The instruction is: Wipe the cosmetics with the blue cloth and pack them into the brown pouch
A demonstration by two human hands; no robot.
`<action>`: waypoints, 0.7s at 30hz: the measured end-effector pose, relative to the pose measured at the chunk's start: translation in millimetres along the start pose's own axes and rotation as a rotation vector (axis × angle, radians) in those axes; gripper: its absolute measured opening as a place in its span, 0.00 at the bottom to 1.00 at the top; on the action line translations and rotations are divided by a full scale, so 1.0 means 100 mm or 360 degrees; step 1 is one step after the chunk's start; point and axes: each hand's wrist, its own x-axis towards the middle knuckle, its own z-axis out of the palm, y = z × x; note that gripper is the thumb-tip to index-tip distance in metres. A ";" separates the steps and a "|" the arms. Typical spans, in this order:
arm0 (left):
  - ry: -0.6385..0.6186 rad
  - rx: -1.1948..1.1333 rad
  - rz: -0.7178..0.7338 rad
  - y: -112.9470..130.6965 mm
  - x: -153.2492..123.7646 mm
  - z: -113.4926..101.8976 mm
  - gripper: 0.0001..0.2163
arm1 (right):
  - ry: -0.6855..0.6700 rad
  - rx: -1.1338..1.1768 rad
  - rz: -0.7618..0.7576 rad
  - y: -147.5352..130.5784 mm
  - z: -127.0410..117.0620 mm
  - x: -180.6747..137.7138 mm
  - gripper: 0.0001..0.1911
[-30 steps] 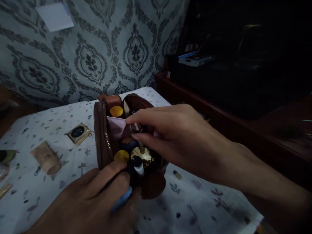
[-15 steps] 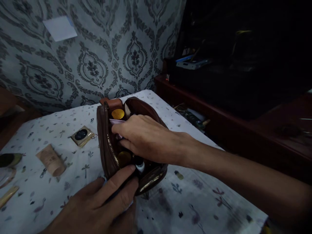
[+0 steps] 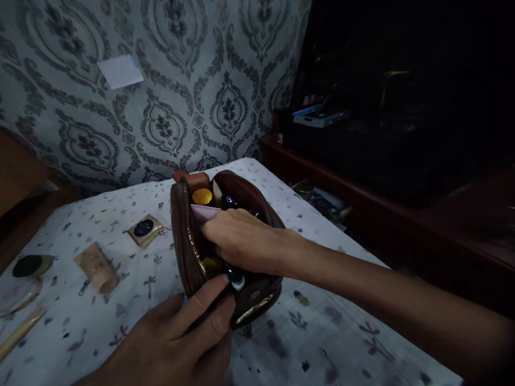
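Observation:
A brown zip cosmetic bag [image 3: 182,241] stands unzipped on the printed cloth. My left hand [image 3: 189,327] holds its near rim, fingers lying over the edge. Deep in the bag's mouth is my right hand [image 3: 245,241], its fingers curled downward; the fingertips and anything in them are hidden. Beside its knuckles a pale pink flat piece [image 3: 204,212] sticks up. Around it inside the bag I see a round gold lid [image 3: 201,197], a dark glossy cap [image 3: 229,201] and a dark bottle with a white part [image 3: 237,282].
Left of the bag lie a gold compact [image 3: 145,229], a beige tube [image 3: 96,268], a dark-topped oval item [image 3: 32,265] and a wooden-looking stick [image 3: 22,332]. A dark red furniture ledge [image 3: 322,198] runs along the right. White paper [image 3: 120,71] is on the patterned wall.
The view has shifted, so the whole scene sits a little lower and to the right. My right hand's fingers have curled in further, showing more of the pink piece and the dark cap.

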 end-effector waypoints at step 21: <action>-0.0009 0.0029 0.0034 0.10 -0.15 -0.09 0.14 | 0.0435 -0.0051 0.0250 0.06 -0.09 0.02 0.10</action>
